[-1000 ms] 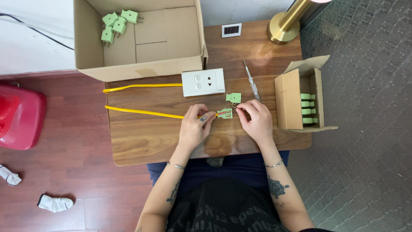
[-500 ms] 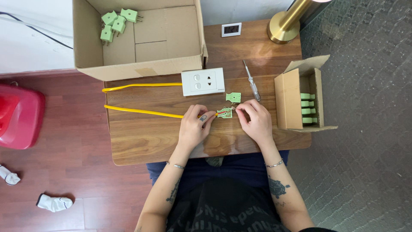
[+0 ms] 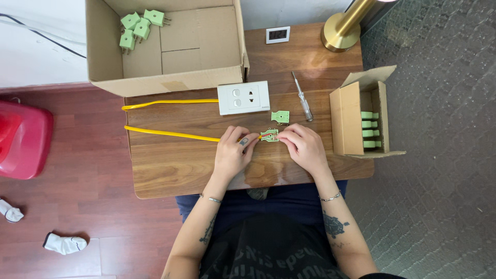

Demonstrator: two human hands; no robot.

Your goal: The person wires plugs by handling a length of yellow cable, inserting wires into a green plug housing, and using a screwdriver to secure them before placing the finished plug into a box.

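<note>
Left hand [image 3: 232, 152] and right hand [image 3: 305, 147] apparently pinch open green plug [image 3: 269, 135].

A small pale-green plug half [image 3: 269, 135] lay open side up near the middle of the wooden bench [image 3: 170, 165], with metal contacts and a touch of red showing inside it. It sat between the two hands, pinched at its left end by the left hand [image 3: 233, 153] and at its right end by the right hand [image 3: 305, 149]. A thin yellow cable [image 3: 170, 134] ran into its left end, stretched leftward across the bench, looped over the bench's left edge and returned along a second, higher line.
</note>
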